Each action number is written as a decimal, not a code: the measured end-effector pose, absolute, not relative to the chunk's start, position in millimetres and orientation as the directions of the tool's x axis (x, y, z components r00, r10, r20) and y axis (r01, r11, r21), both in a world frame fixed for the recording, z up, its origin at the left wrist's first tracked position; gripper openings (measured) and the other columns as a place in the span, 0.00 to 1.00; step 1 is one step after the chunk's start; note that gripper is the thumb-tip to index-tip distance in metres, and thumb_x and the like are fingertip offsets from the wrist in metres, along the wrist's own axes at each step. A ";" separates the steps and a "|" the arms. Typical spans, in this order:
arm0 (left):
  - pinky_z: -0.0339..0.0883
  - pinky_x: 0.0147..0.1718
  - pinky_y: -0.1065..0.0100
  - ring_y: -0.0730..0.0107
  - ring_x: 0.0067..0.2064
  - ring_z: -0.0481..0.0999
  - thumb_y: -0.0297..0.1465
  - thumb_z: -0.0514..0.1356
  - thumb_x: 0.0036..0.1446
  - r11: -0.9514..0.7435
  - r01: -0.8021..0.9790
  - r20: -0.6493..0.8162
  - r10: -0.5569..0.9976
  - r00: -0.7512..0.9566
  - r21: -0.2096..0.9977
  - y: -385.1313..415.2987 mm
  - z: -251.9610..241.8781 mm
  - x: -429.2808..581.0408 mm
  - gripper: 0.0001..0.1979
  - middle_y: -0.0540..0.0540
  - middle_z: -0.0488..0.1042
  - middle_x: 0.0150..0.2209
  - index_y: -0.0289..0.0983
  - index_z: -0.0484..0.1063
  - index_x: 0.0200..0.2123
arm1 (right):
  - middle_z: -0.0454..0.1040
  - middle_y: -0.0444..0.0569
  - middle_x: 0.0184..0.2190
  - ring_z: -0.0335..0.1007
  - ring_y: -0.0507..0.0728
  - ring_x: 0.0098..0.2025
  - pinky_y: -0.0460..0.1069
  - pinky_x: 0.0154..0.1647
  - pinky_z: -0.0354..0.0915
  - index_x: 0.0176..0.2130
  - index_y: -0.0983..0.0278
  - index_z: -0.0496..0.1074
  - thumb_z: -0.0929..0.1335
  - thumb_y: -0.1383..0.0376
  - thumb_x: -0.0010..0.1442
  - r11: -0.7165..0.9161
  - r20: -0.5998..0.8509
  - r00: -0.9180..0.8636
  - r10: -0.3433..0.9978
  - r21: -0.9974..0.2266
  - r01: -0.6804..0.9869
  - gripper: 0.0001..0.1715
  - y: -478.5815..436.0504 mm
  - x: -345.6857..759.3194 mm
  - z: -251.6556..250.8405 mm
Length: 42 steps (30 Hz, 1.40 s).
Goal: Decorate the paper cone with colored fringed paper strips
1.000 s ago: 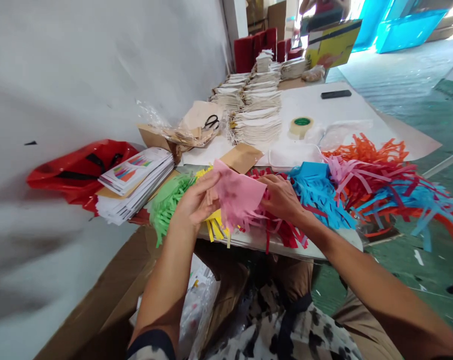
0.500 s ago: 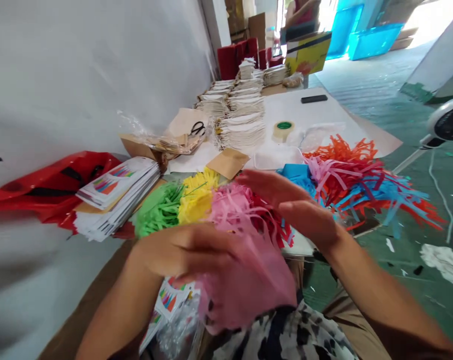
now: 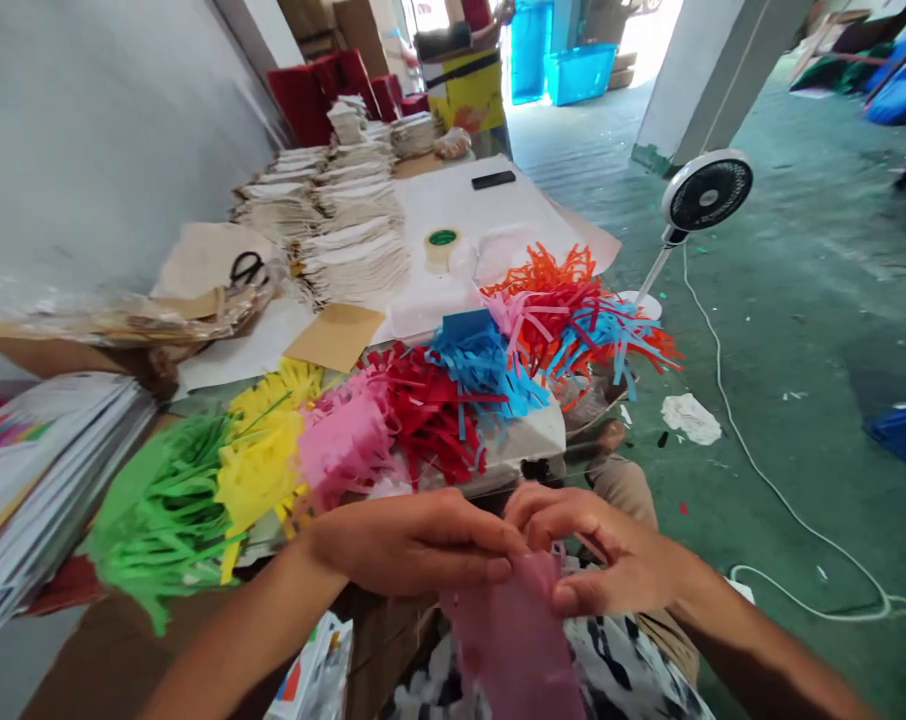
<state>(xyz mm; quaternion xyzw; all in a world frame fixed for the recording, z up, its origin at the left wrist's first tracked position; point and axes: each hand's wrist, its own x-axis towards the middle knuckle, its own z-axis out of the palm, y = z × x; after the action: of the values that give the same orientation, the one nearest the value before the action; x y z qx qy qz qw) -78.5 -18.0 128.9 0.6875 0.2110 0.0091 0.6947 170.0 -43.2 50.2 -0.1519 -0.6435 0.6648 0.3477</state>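
A sheet of pink tissue paper (image 3: 517,640) hangs over my lap. My left hand (image 3: 423,540) pinches its top edge between thumb and fingers. On the other side of that edge, my right hand (image 3: 603,545) has its fingers curled and grips the gathered pink paper. Beyond the hands, fringed tissue bundles lie in a row on the table: green (image 3: 164,500), yellow (image 3: 262,460), pink (image 3: 348,435), red (image 3: 430,410) and blue (image 3: 483,365). A mixed heap of orange fringe (image 3: 550,270) with pink and blue strips lies to their right.
Stacks of white paper bundles (image 3: 355,250) run along the wall side. Scissors (image 3: 247,268), a tape roll (image 3: 442,250), a phone (image 3: 493,180) and a brown envelope (image 3: 333,335) lie on the table. Printed cards (image 3: 55,460) are piled left. A fan (image 3: 708,195) stands right, its cord on the floor.
My view has swung to the right. My right hand has come down from above the bundles and closed on the pink paper's top edge beside my left hand.
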 end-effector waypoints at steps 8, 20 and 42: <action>0.61 0.31 0.77 0.77 0.32 0.68 0.43 0.69 0.63 0.128 0.384 -0.404 0.230 0.885 0.915 7.8 117.6 -63.8 0.17 0.52 0.73 0.29 0.34 0.76 0.33 | 0.68 0.42 0.26 0.69 0.55 0.35 0.56 0.52 0.65 0.29 0.60 0.67 0.76 0.52 0.62 -0.002 0.245 -0.600 0.761 -0.925 -0.380 0.22 -54.9 226.0 42.2; 0.67 0.34 0.70 0.67 0.36 0.76 0.49 0.61 0.67 -0.160 0.740 -0.431 0.725 0.538 0.653 54.2 100.2 -98.6 0.20 0.47 0.77 0.35 0.36 0.77 0.41 | 0.61 0.39 0.25 0.53 0.50 0.26 0.46 0.26 0.51 0.35 0.62 0.69 0.69 0.46 0.69 0.060 -0.087 -0.429 0.899 -0.947 0.317 0.23 27.4 269.5 23.8; 0.76 0.53 0.55 0.56 0.52 0.77 0.24 0.56 0.69 -0.655 0.667 0.317 0.755 0.574 0.355 -19.2 -18.6 16.6 0.15 0.40 0.79 0.51 0.33 0.76 0.56 | 0.76 0.60 0.58 0.70 0.69 0.59 0.65 0.60 0.65 0.64 0.65 0.71 0.67 0.64 0.69 0.647 0.190 -0.623 0.759 -0.320 0.692 0.26 -21.3 255.4 -2.2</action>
<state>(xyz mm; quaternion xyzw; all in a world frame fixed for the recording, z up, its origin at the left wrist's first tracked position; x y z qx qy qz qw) 16.6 -19.2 -18.6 0.8815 0.4034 0.2247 0.0985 255.4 -21.3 -2.2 -0.4056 -0.8941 0.1085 0.1556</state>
